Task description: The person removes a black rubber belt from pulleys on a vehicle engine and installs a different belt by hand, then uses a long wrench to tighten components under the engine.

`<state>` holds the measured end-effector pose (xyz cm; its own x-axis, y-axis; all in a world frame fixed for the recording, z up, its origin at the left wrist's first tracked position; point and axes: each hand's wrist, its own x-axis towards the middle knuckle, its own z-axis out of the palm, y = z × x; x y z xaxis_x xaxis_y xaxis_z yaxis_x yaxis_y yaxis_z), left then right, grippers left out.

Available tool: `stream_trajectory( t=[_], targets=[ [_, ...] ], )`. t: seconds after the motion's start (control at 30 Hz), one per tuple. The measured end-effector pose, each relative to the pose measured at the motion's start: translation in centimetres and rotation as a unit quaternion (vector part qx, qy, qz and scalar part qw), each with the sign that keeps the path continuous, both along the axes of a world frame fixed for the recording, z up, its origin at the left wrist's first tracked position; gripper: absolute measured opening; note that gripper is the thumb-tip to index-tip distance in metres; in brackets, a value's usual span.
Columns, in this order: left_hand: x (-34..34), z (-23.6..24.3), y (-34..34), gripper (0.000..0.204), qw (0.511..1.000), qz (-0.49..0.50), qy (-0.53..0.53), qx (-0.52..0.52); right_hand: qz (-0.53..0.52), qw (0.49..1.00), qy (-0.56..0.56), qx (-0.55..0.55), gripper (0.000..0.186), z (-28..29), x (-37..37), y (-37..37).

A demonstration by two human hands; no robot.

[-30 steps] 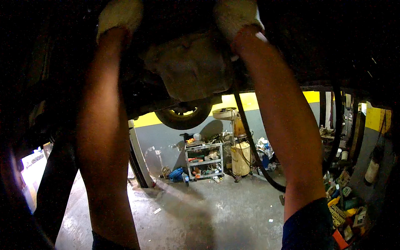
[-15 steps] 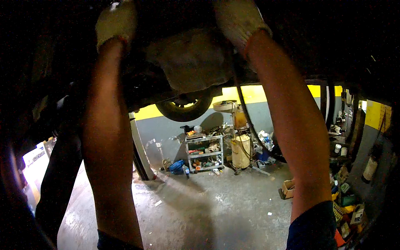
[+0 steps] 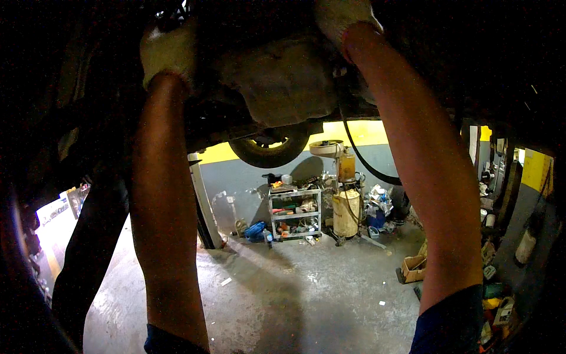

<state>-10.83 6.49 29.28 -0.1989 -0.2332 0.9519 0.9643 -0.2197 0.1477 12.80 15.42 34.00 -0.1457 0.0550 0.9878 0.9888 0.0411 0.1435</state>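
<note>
Both my arms reach up to the dark underside of a raised vehicle. My left hand (image 3: 169,54), in a pale knitted work glove, is beside some bright metal parts (image 3: 172,13) at the top; its fingers are lost in shadow. My right hand (image 3: 346,22), gloved alike, is up against the underside, its fingers cut off by the upper edge and darkness. What either hand holds cannot be seen. Between them sits a broad, dull pan-like casing (image 3: 286,82). A black hose (image 3: 358,152) hangs below my right hand and curves behind my right forearm.
A tyre (image 3: 268,156) hangs beyond the casing. By the wall stand a grey shelf cart (image 3: 295,215) with loose items and a cream drain tank (image 3: 346,215) with a round dish. A cardboard box (image 3: 414,270) and clutter lie right. A dark unclear shape (image 3: 88,271) rises at left.
The view has shifted a little, and my left hand shows lower in the picture. My right hand sits slightly further right. The black hose now bends more sharply to the right.
</note>
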Motion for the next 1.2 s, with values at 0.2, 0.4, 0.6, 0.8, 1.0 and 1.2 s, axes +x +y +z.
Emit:
stream_trajectory(
  t=[0.2, 0.4, 0.6, 0.8, 1.0, 1.2],
  targets=[
    [1.3, -0.5, -3.0, 0.044, 0.984, -0.096, -0.148, -0.018, 0.018, 0.991, -0.008, -0.136, 0.026, 1.2, -1.2, -4.2],
    [-1.2, -2.7, -0.4, 0.044, 0.994, 0.046, 0.061, -0.074, -0.066, 0.991, 0.058, -0.098, 0.029, 1.2, 1.0, -5.8],
    [-3.1, -4.4, 0.2, 0.041, 0.981, -0.107, 0.151, -0.048, -0.045, 0.992, -0.01, -0.119, 0.022, -0.3, 0.5, -5.1],
    [-2.1, -6.4, 0.2, 0.036, 0.981, 0.044, 0.185, 0.029, 0.041, 0.99, -0.134, -0.032, 0.025, -9.6, -0.6, -7.8],
    [-1.3, -7.5, 0.7, 0.027, 0.922, -0.383, 0.052, -0.018, 0.272, 0.957, -0.049, -0.089, 0.024, -18.3, 2.0, -11.7],
    [-0.7, -7.8, -0.5, 0.026, 0.899, -0.432, -0.039, -0.056, 0.187, 0.982, -0.018, 0.018, 0.032, -24.5, 6.7, -11.8]
  ],
)
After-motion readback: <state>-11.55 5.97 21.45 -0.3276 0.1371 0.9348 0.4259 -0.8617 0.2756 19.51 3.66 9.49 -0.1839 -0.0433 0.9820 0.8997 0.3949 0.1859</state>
